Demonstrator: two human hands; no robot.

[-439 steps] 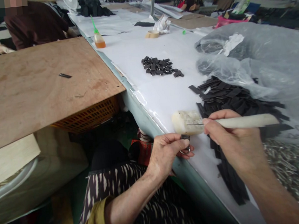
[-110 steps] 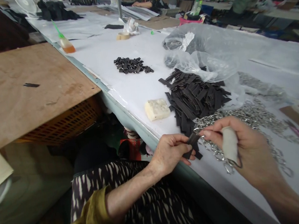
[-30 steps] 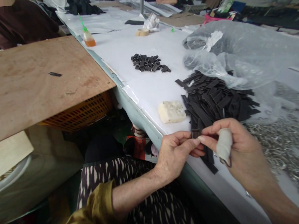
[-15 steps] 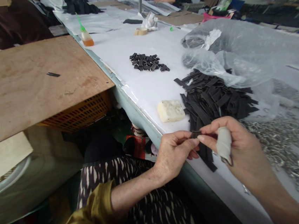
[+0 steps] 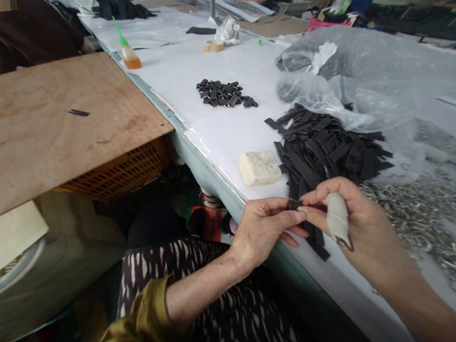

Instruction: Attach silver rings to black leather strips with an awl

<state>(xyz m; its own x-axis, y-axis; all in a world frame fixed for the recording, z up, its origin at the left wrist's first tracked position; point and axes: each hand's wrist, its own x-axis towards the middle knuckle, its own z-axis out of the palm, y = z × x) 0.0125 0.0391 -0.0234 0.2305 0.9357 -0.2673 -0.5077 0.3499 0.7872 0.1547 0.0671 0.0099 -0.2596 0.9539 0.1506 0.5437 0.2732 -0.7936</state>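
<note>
White surface (image 5: 228, 133) runs from 6 toward 12 o'clock. Clear plastic bag (image 5: 364, 82) slumps at 2 o'clock, its edge lying over the heap of black strips (image 5: 326, 150); probably the strips' stock bag, left within reach. Plywood board (image 5: 54, 123) on an orange crate (image 5: 127, 172) at 10 o'clock. Metal rings (image 5: 429, 216) lie spread at 4 o'clock. Small pile of folded black pieces (image 5: 224, 94) at 12 o'clock, well apart from the raw heap. White block (image 5: 260, 167) just beside the heap. Left hand (image 5: 264, 232) and right hand (image 5: 357, 217) meet over the near edge, fingertips of both pinched on one small black strip (image 5: 294, 204), held between them, clear of the surface. Right hand also grips a white handle (image 5: 338, 218). Glue bottle (image 5: 128, 54) far off at 11.
</note>
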